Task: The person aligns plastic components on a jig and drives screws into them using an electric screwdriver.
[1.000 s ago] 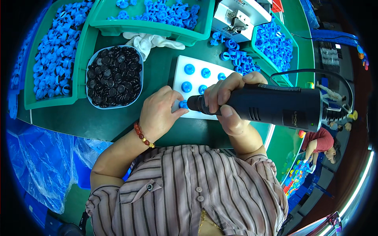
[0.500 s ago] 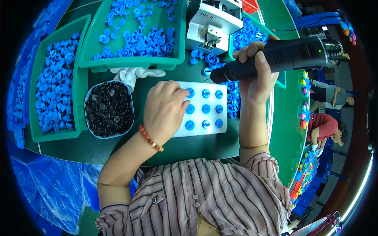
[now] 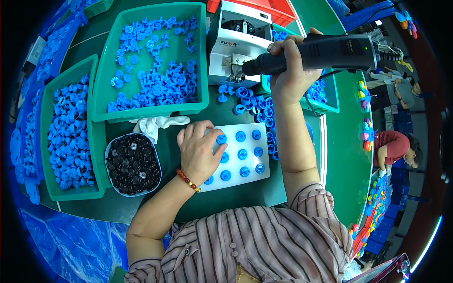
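Left hand (image 3: 200, 151) laid flat and open on white board (image 3: 238, 158), fingers spread over its left part, touching blue caps (image 3: 242, 154) set in rows. Right hand (image 3: 288, 66) closed around black electric screwdriver (image 3: 325, 53), raised above desk (image 3: 339, 155), tip pointing at white machine (image 3: 238, 40). Bowl of black pieces (image 3: 132, 163) just beside left wrist; green trays (image 3: 155, 61) of blue parts behind.

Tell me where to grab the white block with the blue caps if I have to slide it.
Take the white block by its bare right edge, coming in from the right. The left hand already covers its left side, blue caps fill the top, and the right hand is up holding the black driver, so that edge is probably free.
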